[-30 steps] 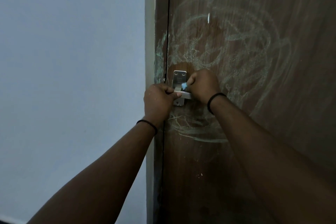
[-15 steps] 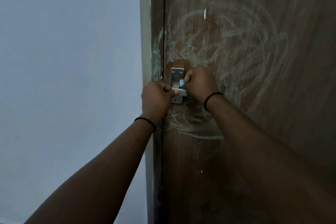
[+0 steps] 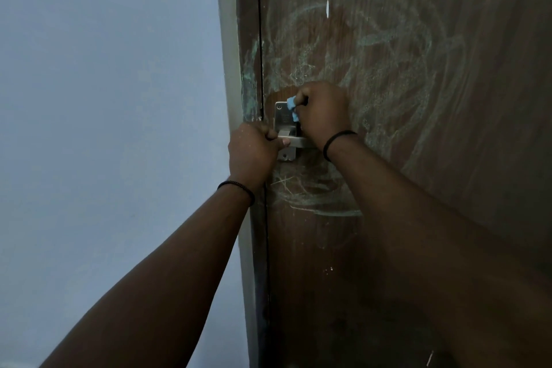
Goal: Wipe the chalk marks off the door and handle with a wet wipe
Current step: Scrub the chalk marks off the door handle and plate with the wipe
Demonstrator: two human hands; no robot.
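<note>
**Handle plate under the wipe, door swirls still waiting**

At far left is a plain pale wall [image 3: 104, 128], then the door frame [image 3: 249, 84], which carries a greenish chalk smear just above latch height. The left hand [image 3: 254, 155] is curled tight round the free end of the metal handle [image 3: 294, 142], thumb on top, steadying the lever. Just right of it stands the metal backplate [image 3: 282, 116]. The right hand [image 3: 324, 112] is bunched into a fist that pinches a small blue wet wipe [image 3: 292, 109] against the plate's upper right edge.

By my reading the task is at an early stage. A darker, cleaner patch rings the top of the plate, but the broad chalk marks [image 3: 388, 48] looping over the door [image 3: 448, 218] above and right of the fist look untouched, as do the scratchy strokes below the handle and the smear on the frame.

Most of the wipe is buried in the fist, so its size and dirtiness cannot be judged. The right wrist covers the lever's inner end. Dim light makes it hard to tell whether any chalk sits on the metal.
</note>
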